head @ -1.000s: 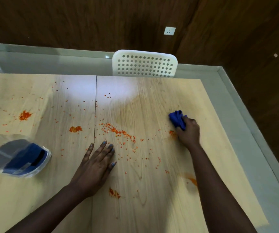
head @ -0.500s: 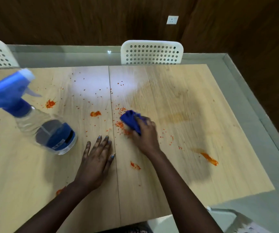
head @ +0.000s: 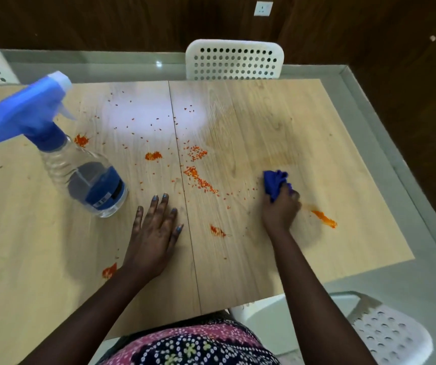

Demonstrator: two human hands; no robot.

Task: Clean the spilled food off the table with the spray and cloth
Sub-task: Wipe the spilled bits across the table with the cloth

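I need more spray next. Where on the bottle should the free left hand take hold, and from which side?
Judging by its pose, grip the spray bottle at the narrow blue neck under the trigger head. It stands upright, just left of the left hand, so come in from its right side, fingers round the neck. The right hand is holding the cloth.

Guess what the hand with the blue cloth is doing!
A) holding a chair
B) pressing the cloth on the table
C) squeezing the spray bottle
B: the right hand grips the blue cloth against the table, far from the spray bottle.
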